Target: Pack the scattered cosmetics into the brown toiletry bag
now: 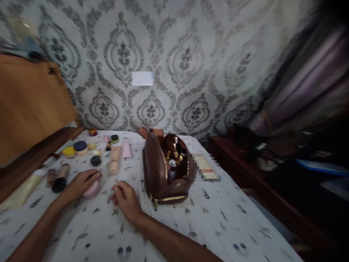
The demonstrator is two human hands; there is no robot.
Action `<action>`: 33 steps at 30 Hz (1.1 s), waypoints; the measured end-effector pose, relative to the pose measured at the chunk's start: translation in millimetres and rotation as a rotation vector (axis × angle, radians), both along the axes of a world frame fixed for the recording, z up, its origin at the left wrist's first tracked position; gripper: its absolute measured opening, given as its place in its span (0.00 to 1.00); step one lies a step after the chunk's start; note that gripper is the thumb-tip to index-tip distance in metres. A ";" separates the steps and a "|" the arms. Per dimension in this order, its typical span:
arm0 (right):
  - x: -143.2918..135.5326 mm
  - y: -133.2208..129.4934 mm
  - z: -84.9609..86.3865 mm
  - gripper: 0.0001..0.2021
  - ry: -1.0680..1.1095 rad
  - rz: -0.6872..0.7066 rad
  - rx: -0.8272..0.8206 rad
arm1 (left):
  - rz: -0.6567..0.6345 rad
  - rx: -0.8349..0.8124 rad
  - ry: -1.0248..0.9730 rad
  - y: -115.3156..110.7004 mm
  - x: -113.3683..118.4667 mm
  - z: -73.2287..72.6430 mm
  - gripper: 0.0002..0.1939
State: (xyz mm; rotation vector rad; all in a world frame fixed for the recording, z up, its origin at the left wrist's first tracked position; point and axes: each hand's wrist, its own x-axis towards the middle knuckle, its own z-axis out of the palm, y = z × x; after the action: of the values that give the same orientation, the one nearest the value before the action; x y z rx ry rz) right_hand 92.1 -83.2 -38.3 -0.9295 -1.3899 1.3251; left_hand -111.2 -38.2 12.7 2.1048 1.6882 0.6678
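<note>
Dim, greyish light covers the brown bag (154, 167), with small glints on its gold zipper (170, 199). Behind it, the wallpaper (185, 47) is paler and its pattern readable. Well to its right, the curtain (302, 78) smears beside near-black shadow. Far to its left, the wooden board (29, 91) looks soft and stretched. Coarse pixel blocks mask a flat item (205, 168) just right of it.

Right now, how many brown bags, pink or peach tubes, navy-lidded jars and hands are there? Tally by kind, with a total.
Brown bag: 1
Tubes: 2 (pink tube, peach tube)
Navy-lidded jar: 1
Hands: 2 (left hand, right hand)
Total: 6
</note>
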 end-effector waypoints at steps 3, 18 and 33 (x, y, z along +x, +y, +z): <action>-0.8 0.9 0.4 0.12 0.011 0.012 0.015 | -0.044 -0.038 -0.071 -1.8 -0.4 1.6 0.24; -3.1 -2.7 6.7 0.17 0.019 0.028 -0.012 | -0.009 -0.031 -0.194 0.5 -13.2 -11.8 0.20; -17.0 31.0 14.2 0.17 0.335 -0.029 -0.487 | 0.305 0.072 0.234 124.4 9.5 26.2 0.11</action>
State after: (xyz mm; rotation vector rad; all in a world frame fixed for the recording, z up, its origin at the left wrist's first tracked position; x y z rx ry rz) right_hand 75.1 -52.2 -24.1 -0.9770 -0.8073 1.7464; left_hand -101.7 86.2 38.8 2.0590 2.1739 0.5919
